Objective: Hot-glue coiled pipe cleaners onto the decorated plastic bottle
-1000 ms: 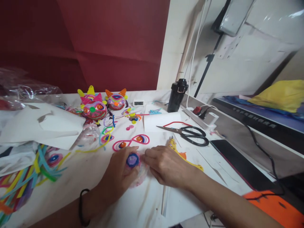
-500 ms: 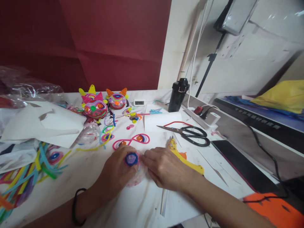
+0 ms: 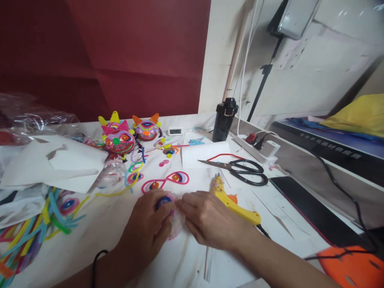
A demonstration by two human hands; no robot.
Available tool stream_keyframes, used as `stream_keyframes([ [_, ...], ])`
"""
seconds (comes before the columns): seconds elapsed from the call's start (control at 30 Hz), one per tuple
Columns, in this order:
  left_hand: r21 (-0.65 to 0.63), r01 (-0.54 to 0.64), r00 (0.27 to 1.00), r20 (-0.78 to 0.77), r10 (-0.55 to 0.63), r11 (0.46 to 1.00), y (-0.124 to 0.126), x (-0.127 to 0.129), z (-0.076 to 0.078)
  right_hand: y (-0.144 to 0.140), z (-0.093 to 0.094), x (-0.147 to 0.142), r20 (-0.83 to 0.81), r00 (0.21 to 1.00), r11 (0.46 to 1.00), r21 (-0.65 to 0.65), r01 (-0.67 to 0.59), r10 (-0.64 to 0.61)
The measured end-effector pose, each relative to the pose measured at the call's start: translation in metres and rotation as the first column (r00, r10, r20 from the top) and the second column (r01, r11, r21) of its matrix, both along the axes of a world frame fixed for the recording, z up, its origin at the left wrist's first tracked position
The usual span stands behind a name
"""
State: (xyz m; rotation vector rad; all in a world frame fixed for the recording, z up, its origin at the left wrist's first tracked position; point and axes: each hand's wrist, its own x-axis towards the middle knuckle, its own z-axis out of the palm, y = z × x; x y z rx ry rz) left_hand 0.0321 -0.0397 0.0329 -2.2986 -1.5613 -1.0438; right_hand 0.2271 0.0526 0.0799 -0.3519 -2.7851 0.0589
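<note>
My left hand (image 3: 147, 228) is wrapped around a clear, pinkish plastic ball (image 3: 177, 226) low over the table. Its thumb and fingers press near a blue and purple pipe-cleaner coil (image 3: 163, 202) on the ball's upper side. Bent fingers of my right hand (image 3: 207, 218) pinch at the ball's right edge; the fingertips are partly hidden. Just beyond the hands lie two pink teardrop loops with orange-centred eyes (image 3: 179, 177). A yellow hot glue gun (image 3: 240, 210) rests to the right of my right hand, its nozzle pointing away.
Black-handled scissors (image 3: 247, 172) and a phone (image 3: 315, 212) lie at the right. A black bottle (image 3: 225, 120) stands behind, near a power strip (image 3: 250, 148). Finished cat-like balls (image 3: 147, 130) sit at the back. Loose pipe cleaners (image 3: 33, 236) and white paper (image 3: 60, 160) cover the left.
My left thumb and fingers have shifted over the coil, which is now partly covered and tilted. My right hand stays at the ball's edge. The view has moved slightly.
</note>
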Motion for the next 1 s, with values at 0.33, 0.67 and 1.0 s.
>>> stream_keyframes([
  [0.33,0.120,0.026,0.955,-0.295,0.010,0.992,-0.002,-0.008,-0.004,-0.001,0.001,0.000,-0.001,1.000,0.998,-0.058,0.011,-0.011],
  [0.67,0.152,0.032,0.944,-0.330,0.020,0.988,-0.002,-0.004,0.000,0.000,-0.004,0.056,-0.191,0.941,0.952,0.072,0.298,-0.280],
  [1.0,0.145,0.020,0.955,-0.294,0.024,0.989,-0.005,-0.004,-0.006,0.008,-0.062,0.127,-0.062,0.889,0.868,0.196,0.456,-0.453],
])
